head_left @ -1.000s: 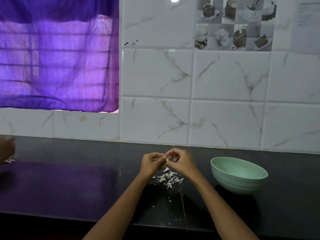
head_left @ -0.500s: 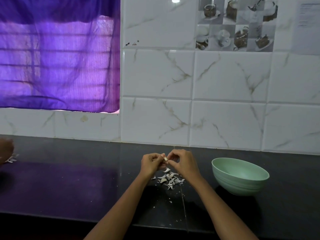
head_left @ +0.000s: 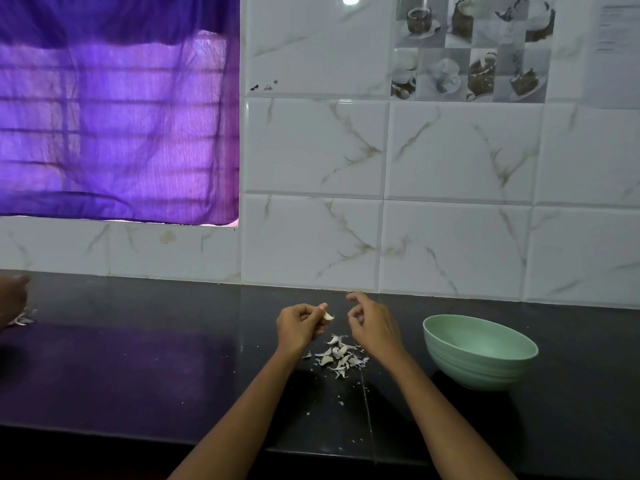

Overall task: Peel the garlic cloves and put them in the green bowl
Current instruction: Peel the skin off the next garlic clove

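Note:
My left hand (head_left: pixel 300 323) pinches a pale garlic cloves piece (head_left: pixel 328 316) between thumb and fingers, above the dark counter. My right hand (head_left: pixel 372 325) hovers just to its right, fingers loosely curled, holding nothing that I can see. Below and between the hands lies a small heap of white garlic skins and cloves (head_left: pixel 341 356). The green bowl (head_left: pixel 479 353) stands on the counter to the right of my right hand; I see nothing inside it.
The black counter (head_left: pixel 138 368) runs to a white tiled wall behind. At the far left edge another person's hand (head_left: pixel 12 299) rests by some garlic skins (head_left: pixel 22 318). A purple curtain (head_left: pixel 117 116) covers the window at upper left.
My hands were joined on the clove; now they have come apart, the right hand pulled away to the right and the clove stays in the left.

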